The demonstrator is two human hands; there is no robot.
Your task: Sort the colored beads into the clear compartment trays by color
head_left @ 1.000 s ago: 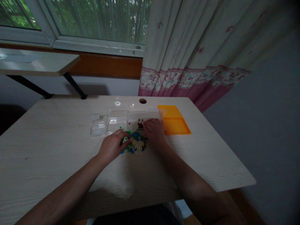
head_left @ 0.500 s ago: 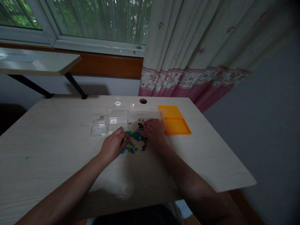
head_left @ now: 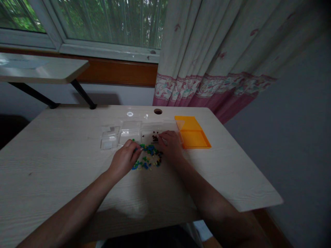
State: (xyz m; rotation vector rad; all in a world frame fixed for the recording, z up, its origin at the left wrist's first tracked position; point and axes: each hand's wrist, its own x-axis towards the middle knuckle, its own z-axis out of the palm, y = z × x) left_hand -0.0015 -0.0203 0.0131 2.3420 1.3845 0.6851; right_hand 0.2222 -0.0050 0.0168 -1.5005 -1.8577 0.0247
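Observation:
A loose pile of small building bricks (head_left: 150,150), blue, green, yellow and dark, lies on the table between my hands. My left hand (head_left: 125,155) is over the pile's left edge, its thumb and fingertips pinched together; whatever is between them is too small to name. Beyond the pile, my right hand (head_left: 170,143) has its fingers closed beside some dark brown pieces (head_left: 155,138) in a clear plastic box (head_left: 150,126). Its fingertips touch or nearly touch those pieces, and what they grip cannot be made out.
Left of the clear box stand an open clear box (head_left: 130,133) and a smaller one (head_left: 110,139). An open orange case (head_left: 195,138) lies to the right. The table (head_left: 64,148) has a cable hole (head_left: 158,111) at the back and a raised shelf (head_left: 59,67) at the left.
My left hand has shifted slightly left and its fingers have drawn closer together, off the green pieces. My right hand stays almost where it was.

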